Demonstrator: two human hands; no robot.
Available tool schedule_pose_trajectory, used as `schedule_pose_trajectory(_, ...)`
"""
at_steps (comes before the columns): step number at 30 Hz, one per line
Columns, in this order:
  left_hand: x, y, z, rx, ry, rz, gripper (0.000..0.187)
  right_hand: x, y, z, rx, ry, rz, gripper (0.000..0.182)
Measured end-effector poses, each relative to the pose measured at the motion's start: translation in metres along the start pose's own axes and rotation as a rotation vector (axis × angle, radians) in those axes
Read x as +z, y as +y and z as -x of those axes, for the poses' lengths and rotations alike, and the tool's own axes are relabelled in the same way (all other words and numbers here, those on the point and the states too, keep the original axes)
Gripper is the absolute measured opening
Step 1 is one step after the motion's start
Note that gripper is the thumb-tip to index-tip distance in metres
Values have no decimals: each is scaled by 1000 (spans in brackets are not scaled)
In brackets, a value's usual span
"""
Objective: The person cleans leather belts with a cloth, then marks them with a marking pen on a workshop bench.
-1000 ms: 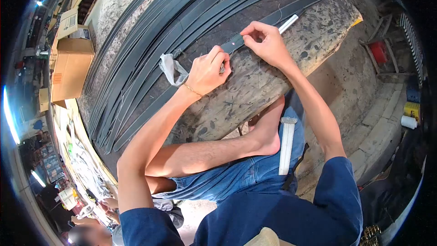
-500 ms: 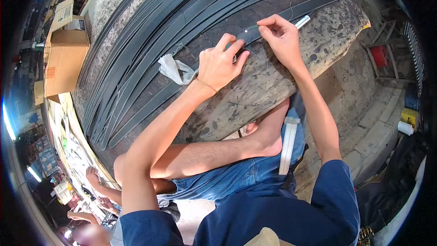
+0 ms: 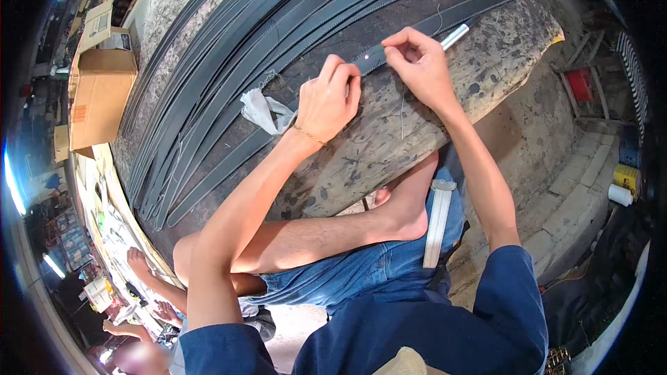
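Observation:
A long dark strap with stitched edges (image 3: pixel 479 8) lies across the worn bench, passing under both hands. My left hand (image 3: pixel 328 101) rests over its middle with the fingers curled in; whatever they hold is hidden. To the right, my right hand (image 3: pixel 422 69) pinches thumb and forefinger together just above the strap; anything between the tips is too small to make out. A small bright spot shows on the strap between the hands. A silver rod (image 3: pixel 455 37) lies by my right hand. Next to my left wrist is a crumpled white cloth (image 3: pixel 262 112).
Many similar dark straps (image 3: pixel 278 35) are spread over the far side of the bench (image 3: pixel 333 173). An open cardboard box (image 3: pixel 104 97) stands at the left. Another person's hand (image 3: pixel 137 262) is at lower left. A yellow container (image 3: pixel 627 179) sits at far right.
My left hand has drawn back slightly left, and its fingers have curled in; the dark thing seen by its fingers is now hidden. My right hand has shifted a little left and down, still pinching.

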State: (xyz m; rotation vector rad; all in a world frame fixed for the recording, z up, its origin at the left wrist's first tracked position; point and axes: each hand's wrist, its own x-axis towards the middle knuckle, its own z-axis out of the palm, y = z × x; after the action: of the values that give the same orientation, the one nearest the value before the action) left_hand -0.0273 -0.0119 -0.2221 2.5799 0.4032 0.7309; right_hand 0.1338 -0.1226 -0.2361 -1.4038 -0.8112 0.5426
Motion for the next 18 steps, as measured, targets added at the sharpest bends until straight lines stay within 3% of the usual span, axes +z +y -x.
schedule_pose_trajectory(8, 0, -5, 3, -95, -15, 52, 11, 2, -12, -1, -214, -62, 349, 15)
schedule_pose_trajectory(18, 0, -5, 2, -95, -6, 43, 10, 2, -11, -2, -223, -102, 386, 12)
